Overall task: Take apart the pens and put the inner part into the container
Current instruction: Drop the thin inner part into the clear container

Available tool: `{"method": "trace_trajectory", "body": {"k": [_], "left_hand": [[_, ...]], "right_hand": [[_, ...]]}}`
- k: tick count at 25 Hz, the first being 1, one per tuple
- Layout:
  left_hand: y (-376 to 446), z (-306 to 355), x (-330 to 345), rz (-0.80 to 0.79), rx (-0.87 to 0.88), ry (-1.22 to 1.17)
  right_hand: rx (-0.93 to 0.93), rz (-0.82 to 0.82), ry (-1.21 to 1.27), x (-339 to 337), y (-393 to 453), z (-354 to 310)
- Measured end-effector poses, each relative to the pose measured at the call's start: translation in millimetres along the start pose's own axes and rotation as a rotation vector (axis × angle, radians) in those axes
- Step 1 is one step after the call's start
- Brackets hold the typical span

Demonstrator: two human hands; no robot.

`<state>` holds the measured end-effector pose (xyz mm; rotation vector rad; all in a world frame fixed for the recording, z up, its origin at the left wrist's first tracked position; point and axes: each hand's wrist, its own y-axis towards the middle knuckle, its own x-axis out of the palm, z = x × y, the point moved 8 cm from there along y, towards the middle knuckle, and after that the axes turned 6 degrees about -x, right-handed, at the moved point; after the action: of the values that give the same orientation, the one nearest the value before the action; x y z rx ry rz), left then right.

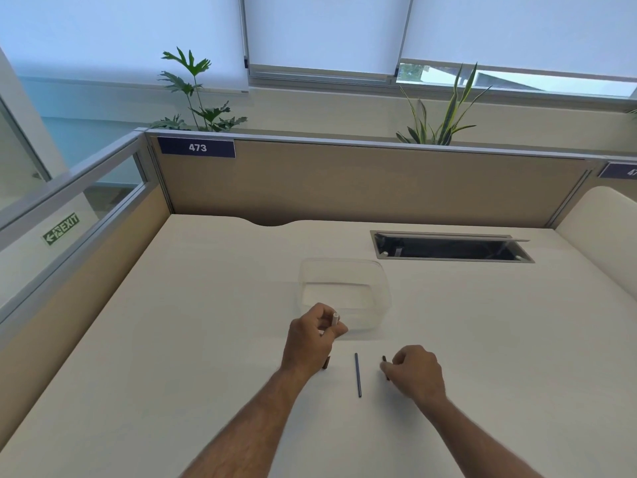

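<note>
White pen barrel in left hand grip, dark pen piece in right hand; blue "473" label, green "EXIT" sign.

- Cream desk fills the foreground, a cable hatch open at its far right.
- Tan partition behind, tagged 473.
- Two plants beyond; blinds glow with daylight.

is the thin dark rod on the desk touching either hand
Apart. The head view shows the thin dark rod lying alone, bare desk separating it from left hand and right hand.
</note>
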<state>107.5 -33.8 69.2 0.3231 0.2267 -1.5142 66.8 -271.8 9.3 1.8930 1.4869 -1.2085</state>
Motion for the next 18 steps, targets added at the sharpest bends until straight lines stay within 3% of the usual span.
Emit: {"method": "trace_trajectory", "body": {"k": [5, 8, 13, 18], "left_hand": [[-1, 2, 2, -0.006, 0.014, 0.009], [-1, 10, 2, 0.006, 0.038, -0.014], [0, 24, -2, 0.061, 0.055, -0.108], [1, 4, -12, 0.160, -0.165, -0.452]], "right_hand": [[-0.307, 0.207, 0.068, -10, -11, -31], [-0.481, 0.116, 0.165, 1, -19, -53], [-0.469, -0.129, 0.340, 27, -25, -67], [-0.394, -0.060, 0.568, 16, -16, -60]]}}
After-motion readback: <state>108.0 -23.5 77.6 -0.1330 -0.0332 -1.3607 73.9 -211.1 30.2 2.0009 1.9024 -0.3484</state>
